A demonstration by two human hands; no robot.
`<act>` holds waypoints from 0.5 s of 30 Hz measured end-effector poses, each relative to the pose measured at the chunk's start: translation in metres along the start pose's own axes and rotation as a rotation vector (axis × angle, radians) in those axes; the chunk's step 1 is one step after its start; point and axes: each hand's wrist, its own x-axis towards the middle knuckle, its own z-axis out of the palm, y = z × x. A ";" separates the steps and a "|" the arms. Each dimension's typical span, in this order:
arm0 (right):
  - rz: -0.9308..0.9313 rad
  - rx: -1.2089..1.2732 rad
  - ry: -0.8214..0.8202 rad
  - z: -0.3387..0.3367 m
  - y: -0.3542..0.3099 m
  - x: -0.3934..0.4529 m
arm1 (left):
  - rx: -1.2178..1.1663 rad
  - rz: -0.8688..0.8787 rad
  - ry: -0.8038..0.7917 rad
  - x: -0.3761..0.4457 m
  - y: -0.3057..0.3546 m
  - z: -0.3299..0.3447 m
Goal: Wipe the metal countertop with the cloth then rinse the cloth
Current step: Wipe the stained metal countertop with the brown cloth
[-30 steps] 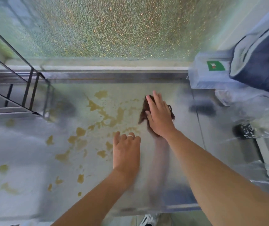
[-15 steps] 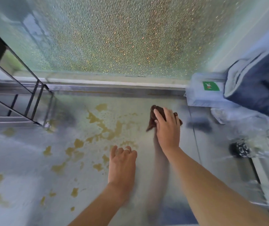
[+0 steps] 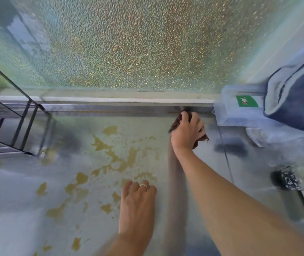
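Observation:
The metal countertop (image 3: pixel 18 209) is smeared with yellowish-brown stains (image 3: pixel 118 156) across its middle and left. My right hand (image 3: pixel 187 133) presses a dark brown cloth (image 3: pixel 176 122) onto the counter at the far edge, against the raised back rim. Only bits of the cloth show around my fingers. My left hand (image 3: pixel 138 202), with a ring on one finger, rests flat on the counter nearer to me, fingers together, holding nothing.
A textured glass pane (image 3: pixel 129 43) rises behind the counter. A dark metal rack (image 3: pixel 23 126) stands at the left. A translucent box with a green label (image 3: pixel 239 109), a blue cloth bundle (image 3: pixel 298 100) and a black patterned object (image 3: pixel 286 179) crowd the right.
My right hand has pushed the cloth away from me, from mid-counter to the back rim. My left hand has stayed planted on the counter.

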 end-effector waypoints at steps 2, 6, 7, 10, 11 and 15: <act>-0.001 0.034 -0.022 0.000 -0.004 0.000 | 0.001 0.011 0.026 0.001 0.001 0.003; -0.157 0.065 -0.029 -0.004 0.015 0.004 | 0.002 0.017 0.070 0.001 0.003 0.005; -0.241 0.076 -0.040 -0.008 0.026 0.007 | -0.006 0.013 0.071 0.001 0.003 0.004; -0.246 0.154 -0.043 -0.020 0.047 0.015 | -0.021 -0.005 0.066 0.001 0.003 0.004; -0.144 0.179 -0.020 -0.021 0.042 0.017 | -0.027 -0.007 0.059 0.002 0.003 0.004; 0.011 0.234 -0.002 -0.016 0.001 0.011 | -0.054 -0.019 0.036 0.002 0.003 0.005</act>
